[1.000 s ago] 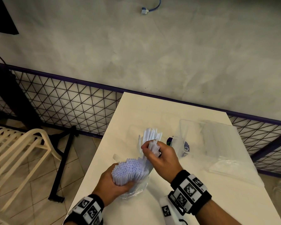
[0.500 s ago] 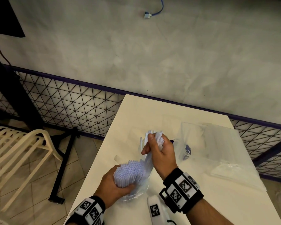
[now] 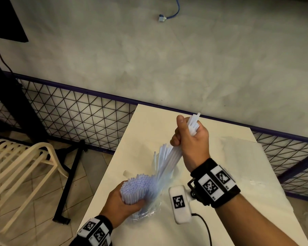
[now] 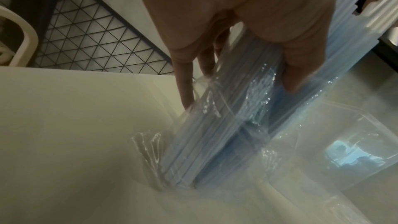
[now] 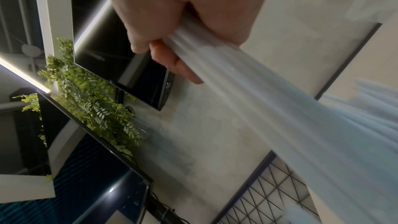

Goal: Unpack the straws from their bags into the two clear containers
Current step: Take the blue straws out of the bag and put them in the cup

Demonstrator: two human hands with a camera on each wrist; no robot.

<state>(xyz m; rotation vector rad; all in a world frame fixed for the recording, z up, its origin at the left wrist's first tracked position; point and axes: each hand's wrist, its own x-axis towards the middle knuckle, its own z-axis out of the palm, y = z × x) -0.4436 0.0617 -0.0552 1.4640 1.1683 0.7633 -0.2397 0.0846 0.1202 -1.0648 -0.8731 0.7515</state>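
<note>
Head view dim, soft even light, corners darkened, railing (image 3: pixel 96 110) bowed by wide lens. Right wrist view: straws (image 5: pixel 269 108) motion-smeared, bright light strip (image 5: pixel 21 72) at left. Left wrist view soft, glare on bag (image 4: pixel 258 91).

The straws (image 3: pixel 138 188) are showing a pale blue-white, their bag (image 3: pixel 149 208) looking clear and glinting. The tabletop (image 3: pixel 149 125) is appearing cream. Black wristbands (image 3: pixel 215 183) are carrying white squares with black block patterns. The fence (image 3: pixel 75 118) is displaying a black criss-cross of triangles under a dark purple rail. The wall (image 3: pixel 167 59) is looking mottled grey, the chair (image 3: pixel 16 162) cream, and the cable (image 3: pixel 174 9) blue. In the right wrist view, the leaves (image 5: pixel 86 94) are glowing yellow-green.
</note>
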